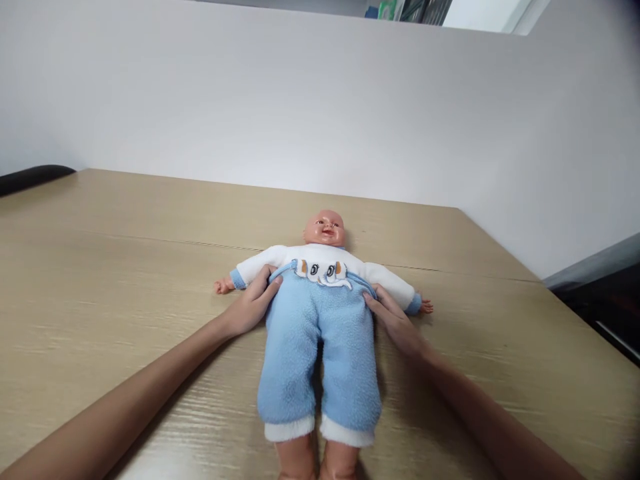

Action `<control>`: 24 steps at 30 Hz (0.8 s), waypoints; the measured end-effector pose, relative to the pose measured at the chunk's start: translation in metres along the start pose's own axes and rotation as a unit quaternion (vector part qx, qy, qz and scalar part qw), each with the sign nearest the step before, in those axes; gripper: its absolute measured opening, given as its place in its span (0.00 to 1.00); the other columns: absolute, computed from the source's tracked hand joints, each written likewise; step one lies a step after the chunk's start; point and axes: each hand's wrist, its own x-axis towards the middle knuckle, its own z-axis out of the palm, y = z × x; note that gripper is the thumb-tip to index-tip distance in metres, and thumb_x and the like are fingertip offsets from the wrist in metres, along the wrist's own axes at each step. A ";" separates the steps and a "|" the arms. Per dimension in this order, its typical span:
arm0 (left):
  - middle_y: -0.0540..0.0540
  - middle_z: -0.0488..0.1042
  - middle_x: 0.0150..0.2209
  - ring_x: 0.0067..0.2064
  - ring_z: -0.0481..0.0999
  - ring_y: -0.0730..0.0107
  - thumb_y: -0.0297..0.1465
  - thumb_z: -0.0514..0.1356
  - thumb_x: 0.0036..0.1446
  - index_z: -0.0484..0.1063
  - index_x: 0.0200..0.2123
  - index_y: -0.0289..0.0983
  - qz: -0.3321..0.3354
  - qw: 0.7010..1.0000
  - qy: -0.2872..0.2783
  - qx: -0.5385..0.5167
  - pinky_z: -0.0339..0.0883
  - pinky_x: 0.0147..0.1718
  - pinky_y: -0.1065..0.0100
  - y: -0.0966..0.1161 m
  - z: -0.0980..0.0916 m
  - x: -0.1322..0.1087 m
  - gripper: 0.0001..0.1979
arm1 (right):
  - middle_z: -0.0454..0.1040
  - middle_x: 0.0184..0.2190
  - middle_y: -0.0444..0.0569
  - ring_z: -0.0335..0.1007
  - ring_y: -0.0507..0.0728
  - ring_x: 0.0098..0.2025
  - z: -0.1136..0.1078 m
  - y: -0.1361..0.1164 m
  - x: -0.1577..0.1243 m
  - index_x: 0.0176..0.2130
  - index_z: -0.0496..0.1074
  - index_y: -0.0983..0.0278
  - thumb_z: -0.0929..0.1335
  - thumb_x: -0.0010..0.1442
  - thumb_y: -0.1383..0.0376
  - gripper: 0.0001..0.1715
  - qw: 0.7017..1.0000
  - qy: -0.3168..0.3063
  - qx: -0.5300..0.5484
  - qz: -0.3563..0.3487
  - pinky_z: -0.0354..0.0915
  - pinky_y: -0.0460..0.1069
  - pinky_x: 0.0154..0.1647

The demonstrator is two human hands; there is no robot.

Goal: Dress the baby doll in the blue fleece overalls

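A baby doll [320, 293] lies on its back on the wooden table [125, 267], head away from me. It wears a white top and light blue fleece trousers [320, 360] with white cuffs. My left hand [253, 303] grips the trousers' waistband at the doll's right side, fingers curled on the fabric. My right hand [393, 320] holds the waistband at the other side, fingers closed on it. The doll's bare feet reach the frame's bottom edge.
A white partition wall [300, 100] runs behind the table. A dark chair back [30, 177] shows at the far left. At the right, the table's edge drops to a dark floor area [605, 307].
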 end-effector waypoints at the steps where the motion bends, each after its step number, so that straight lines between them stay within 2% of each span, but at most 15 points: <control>1: 0.47 0.73 0.46 0.52 0.70 0.57 0.54 0.57 0.70 0.69 0.45 0.42 -0.017 0.999 0.016 -0.029 0.64 0.56 0.64 -0.001 0.003 0.000 0.21 | 0.80 0.42 0.43 0.72 0.62 0.51 0.004 0.002 0.000 0.43 0.80 0.55 0.77 0.63 0.46 0.18 0.999 0.003 0.050 0.012 0.65 0.54 0.61; 3: 0.46 0.75 0.50 0.58 0.70 0.54 0.55 0.57 0.70 0.70 0.47 0.42 -0.051 0.994 0.050 -0.083 0.64 0.59 0.63 -0.004 0.010 0.000 0.22 | 0.82 0.46 0.44 0.74 0.63 0.56 0.012 0.004 0.003 0.44 0.81 0.55 0.79 0.60 0.45 0.21 0.991 0.012 0.131 0.026 0.64 0.56 0.67; 5: 0.44 0.76 0.53 0.60 0.70 0.52 0.55 0.58 0.70 0.70 0.48 0.42 -0.075 0.988 0.070 -0.118 0.65 0.61 0.62 -0.008 0.015 0.001 0.22 | 0.84 0.45 0.45 0.75 0.65 0.57 0.015 0.005 0.009 0.42 0.81 0.55 0.81 0.56 0.45 0.23 0.986 0.026 0.164 0.028 0.64 0.57 0.68; 8: 0.45 0.76 0.53 0.60 0.71 0.54 0.54 0.58 0.70 0.71 0.49 0.42 -0.074 0.987 0.070 -0.127 0.65 0.62 0.62 -0.010 0.017 0.004 0.22 | 0.84 0.43 0.45 0.76 0.65 0.56 0.014 0.006 0.015 0.40 0.81 0.56 0.82 0.54 0.46 0.22 0.985 0.035 0.169 0.027 0.65 0.58 0.67; 10: 0.46 0.76 0.50 0.56 0.72 0.57 0.54 0.58 0.71 0.70 0.50 0.43 -0.059 0.990 0.056 -0.116 0.66 0.58 0.63 -0.009 0.014 0.006 0.21 | 0.83 0.42 0.45 0.76 0.65 0.55 0.013 0.006 0.018 0.40 0.80 0.56 0.81 0.55 0.48 0.20 0.985 0.030 0.170 0.024 0.66 0.58 0.65; 13: 0.48 0.74 0.45 0.48 0.70 0.60 0.54 0.58 0.70 0.70 0.50 0.43 -0.030 0.994 0.025 -0.102 0.66 0.52 0.65 -0.005 0.007 0.010 0.22 | 0.81 0.38 0.44 0.75 0.64 0.51 0.012 0.005 0.019 0.39 0.79 0.56 0.81 0.55 0.49 0.19 0.985 0.025 0.168 0.024 0.67 0.57 0.61; 18: 0.49 0.72 0.41 0.44 0.68 0.62 0.53 0.62 0.68 0.72 0.42 0.40 0.017 0.994 -0.024 -0.109 0.63 0.48 0.66 0.001 -0.003 0.013 0.21 | 0.75 0.31 0.43 0.71 0.62 0.40 0.011 -0.001 0.014 0.33 0.76 0.56 0.77 0.58 0.50 0.15 0.991 0.009 0.135 -0.005 0.68 0.55 0.51; 21: 0.51 0.65 0.34 0.37 0.63 0.67 0.54 0.64 0.66 0.69 0.34 0.39 0.040 0.992 0.004 -0.123 0.59 0.39 0.67 0.000 -0.005 0.013 0.24 | 0.74 0.31 0.42 0.67 0.59 0.36 0.006 -0.007 0.014 0.36 0.77 0.56 0.77 0.61 0.51 0.13 0.994 -0.010 0.107 -0.002 0.66 0.53 0.44; 24: 0.52 0.65 0.33 0.37 0.62 0.67 0.55 0.63 0.67 0.68 0.34 0.38 0.065 0.989 0.039 -0.126 0.59 0.40 0.67 -0.002 -0.005 0.013 0.25 | 0.73 0.30 0.43 0.65 0.58 0.34 0.000 -0.015 0.024 0.35 0.77 0.57 0.78 0.61 0.49 0.17 0.997 -0.026 0.077 0.007 0.65 0.51 0.38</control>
